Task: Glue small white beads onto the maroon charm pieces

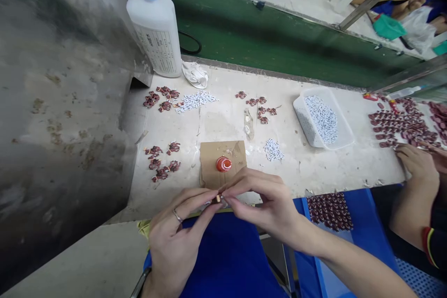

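Note:
Between the fingertips of both hands is a small brown figurine, mostly covered by the fingers. My left hand pinches it from the left; a ring is on one finger. My right hand has its thumb and index finger closed at the figurine's right side; whether it also grips a tiny part there cannot be made out. Just beyond the hands, a small red-orange pot stands on a piece of brown cardboard. To the right lies a little pile of small white pieces.
Small brown figurines lie in groups at left and back. A clear plastic tub holds many white pieces. A white bottle with blue cap stands back left beside a metal panel. At right, a co-worker's hand is near rows of brown pieces.

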Demonstrator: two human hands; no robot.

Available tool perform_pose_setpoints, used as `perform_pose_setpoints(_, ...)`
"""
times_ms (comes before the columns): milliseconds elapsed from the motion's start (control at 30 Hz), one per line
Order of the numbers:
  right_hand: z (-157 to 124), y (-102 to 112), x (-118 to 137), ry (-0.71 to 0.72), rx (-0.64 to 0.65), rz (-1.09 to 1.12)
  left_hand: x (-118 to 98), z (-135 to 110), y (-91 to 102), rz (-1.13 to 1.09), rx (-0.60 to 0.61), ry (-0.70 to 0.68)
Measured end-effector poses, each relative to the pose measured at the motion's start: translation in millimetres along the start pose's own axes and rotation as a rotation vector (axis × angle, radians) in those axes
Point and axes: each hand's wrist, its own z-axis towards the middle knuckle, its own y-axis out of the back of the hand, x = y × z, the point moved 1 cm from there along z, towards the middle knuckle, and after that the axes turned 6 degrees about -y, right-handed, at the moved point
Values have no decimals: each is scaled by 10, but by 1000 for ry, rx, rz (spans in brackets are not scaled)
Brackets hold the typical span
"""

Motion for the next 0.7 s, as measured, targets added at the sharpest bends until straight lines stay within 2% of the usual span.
perform_pose_setpoints(100, -17, 2, 20, 63, 36, -114, -5, 8, 5, 12, -1, -23)
perform_pose_setpoints(267, -55, 15, 66, 326, 57, -446, 8, 23, 14, 7, -13, 1)
perform_pose_setpoints(400, -39, 39, 90, 403, 60, -513, 39, 37, 16, -68, -6, 12)
perform_pose_setpoints(500, -25, 47, 91, 327, 63, -443, 45, 47, 33, -96, -23, 34)
perform_pose_setpoints(633, -3, 23, 91, 105, -9, -210, 35, 50, 53, -28, -47, 35)
perform_pose_setpoints(700, 16, -21, 92, 14, 11, -93, 47, 33, 46, -1, -46, 49)
